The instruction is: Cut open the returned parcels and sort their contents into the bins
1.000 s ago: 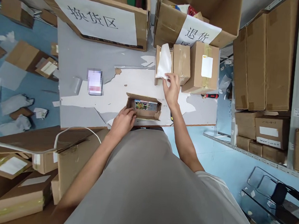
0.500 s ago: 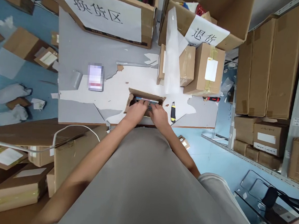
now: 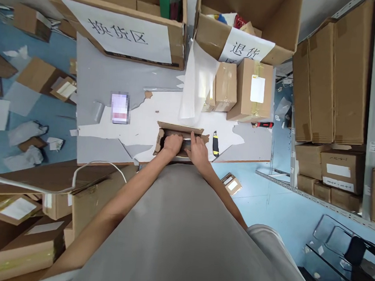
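A small open cardboard box (image 3: 179, 127) stands on the work table directly before me, its flaps folded up. My left hand (image 3: 173, 144) reaches into it with curled fingers, and their tips are hidden, so what they grip cannot be made out. At the box's right end is my right hand (image 3: 198, 147), open, its index finger stretched toward the far wall and its thumb apart. Between the hands a thin whitish edge shows inside the box, too small to name. A yellow-black utility knife (image 3: 216, 143) lies just right of the box.
Two large labelled cartons (image 3: 118, 31) stand along the back. White wrapping sheet (image 3: 196, 85) leans by taped parcels (image 3: 251, 91) at the back right. A red-black knife (image 3: 262, 125) lies near the right edge. A blurred-out phone-like rectangle (image 3: 120, 108) is at left.
Both hands have shifted within the box; the right index finger now points out straight. The blue-and-white printed item seen in the box is mostly hidden. The white sheet has swung left. The view has shifted slightly.
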